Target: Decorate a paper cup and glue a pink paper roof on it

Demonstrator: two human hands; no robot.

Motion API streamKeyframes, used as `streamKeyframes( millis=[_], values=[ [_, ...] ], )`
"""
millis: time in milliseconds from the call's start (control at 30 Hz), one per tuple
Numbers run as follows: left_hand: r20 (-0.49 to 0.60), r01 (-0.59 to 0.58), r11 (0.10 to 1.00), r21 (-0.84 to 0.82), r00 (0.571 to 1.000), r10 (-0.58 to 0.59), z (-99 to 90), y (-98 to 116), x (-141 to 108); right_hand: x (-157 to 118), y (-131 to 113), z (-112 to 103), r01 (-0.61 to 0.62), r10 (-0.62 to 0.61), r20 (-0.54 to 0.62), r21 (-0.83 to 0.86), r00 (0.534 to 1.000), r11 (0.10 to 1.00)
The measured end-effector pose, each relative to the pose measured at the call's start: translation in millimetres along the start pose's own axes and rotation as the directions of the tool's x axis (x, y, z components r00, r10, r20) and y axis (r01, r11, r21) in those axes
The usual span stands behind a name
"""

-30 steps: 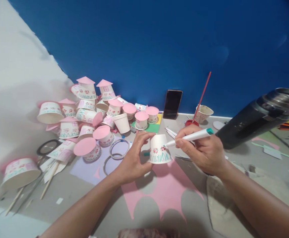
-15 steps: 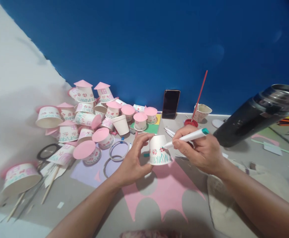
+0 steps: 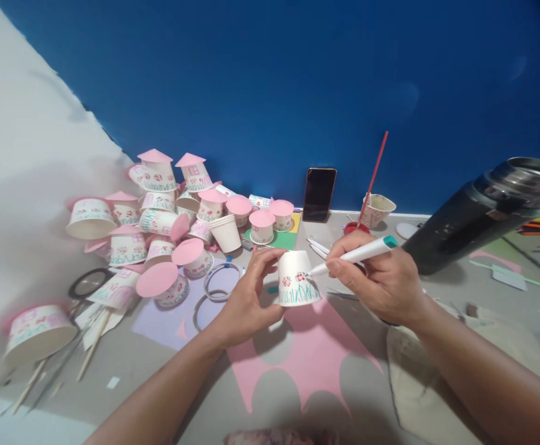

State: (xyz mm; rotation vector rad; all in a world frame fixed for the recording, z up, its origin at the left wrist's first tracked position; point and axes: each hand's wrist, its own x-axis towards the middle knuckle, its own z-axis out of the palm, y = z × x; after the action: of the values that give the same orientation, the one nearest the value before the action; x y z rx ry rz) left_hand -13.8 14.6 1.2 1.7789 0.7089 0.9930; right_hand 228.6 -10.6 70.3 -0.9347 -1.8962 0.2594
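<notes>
My left hand [image 3: 255, 300] is closed round the left side of a white paper cup [image 3: 292, 262], which is upside down. Red flowers and green grass strokes decorate the cup's side. Between the fingers of my right hand [image 3: 376, 278] is a white marker [image 3: 357, 253] with a green end. Its tip is at the cup's right side, near the red flowers; whether it touches I cannot tell. Under the hands lies pink paper [image 3: 316, 352] with round pieces cut out of its edges.
Decorated cups with pink cone tops [image 3: 158, 281] are piled at the left, by a stack of plain cups [image 3: 226, 233]. A phone [image 3: 320, 194] leans against the blue wall. A dark flask [image 3: 474, 216] stands at the right, near a small cup [image 3: 378, 211]. Tape rings [image 3: 223, 281] lie on purple paper.
The cup has shifted very slightly up and left in my left hand's grip. My right hand and the marker have moved a little to the right.
</notes>
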Motion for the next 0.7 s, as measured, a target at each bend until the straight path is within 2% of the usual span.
streamKeyframes(
  millis=[167, 700],
  values=[
    [-0.005, 0.005, 0.999, -0.047, 1.000, -0.005, 0.5, 0.8, 0.5, -0.9, 1.6, -0.1, 0.014, -0.014, 0.020, 0.033, 1.000, 0.999],
    [-0.009, 0.026, 0.998, -0.056, 1.000, -0.026, 1.2, 2.2, 0.5, -0.5, -0.7, 3.8, 0.005, -0.007, 0.024, 0.080, 1.000, 0.997]
  ],
)
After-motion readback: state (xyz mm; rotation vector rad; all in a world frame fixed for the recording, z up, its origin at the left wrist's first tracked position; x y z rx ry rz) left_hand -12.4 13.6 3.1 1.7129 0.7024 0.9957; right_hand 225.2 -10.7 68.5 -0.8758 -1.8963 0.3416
